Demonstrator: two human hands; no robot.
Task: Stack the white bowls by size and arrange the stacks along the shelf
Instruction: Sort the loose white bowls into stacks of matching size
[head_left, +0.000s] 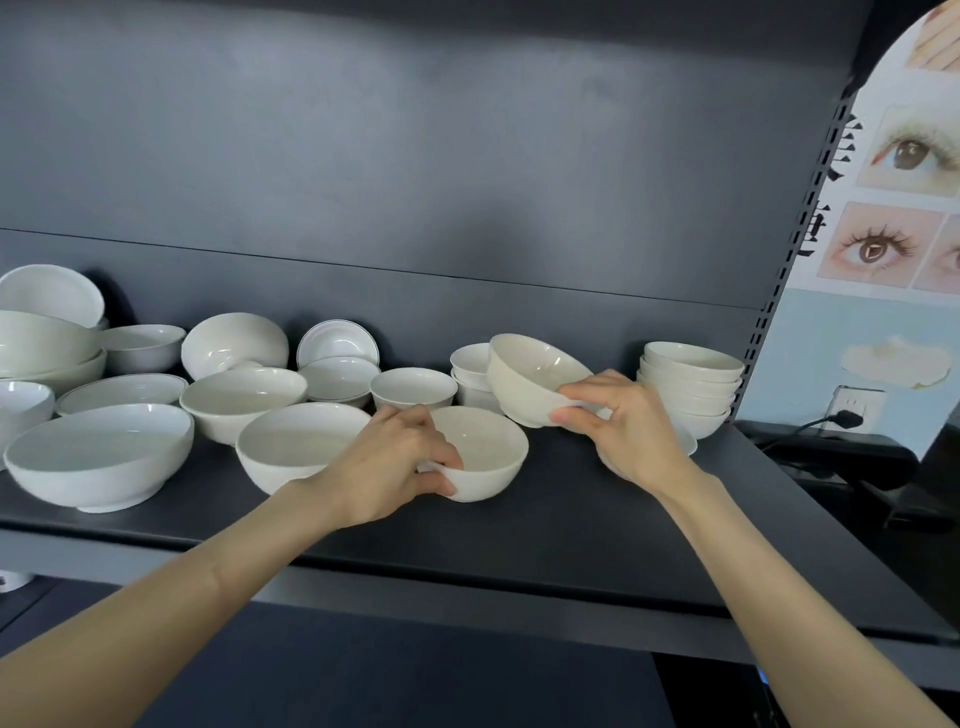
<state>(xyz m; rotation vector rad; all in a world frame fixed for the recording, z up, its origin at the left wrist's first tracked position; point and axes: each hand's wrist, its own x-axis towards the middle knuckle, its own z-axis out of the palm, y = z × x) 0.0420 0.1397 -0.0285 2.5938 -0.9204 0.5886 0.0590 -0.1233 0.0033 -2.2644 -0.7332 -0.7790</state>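
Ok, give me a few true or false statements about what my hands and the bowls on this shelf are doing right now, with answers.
1. The right hand holds a tilted bowl. True.
2. The left hand holds nothing. False: it grips the rim of an upright bowl on the shelf.
3. A stack of bowls stands at the shelf's right end. True.
4. Every bowl is already stacked. False: single bowls stand loose on the left.

We see a bare left forearm and bare right forearm, slim, each ending in a slender-fingered hand (bare left hand, bare right hand).
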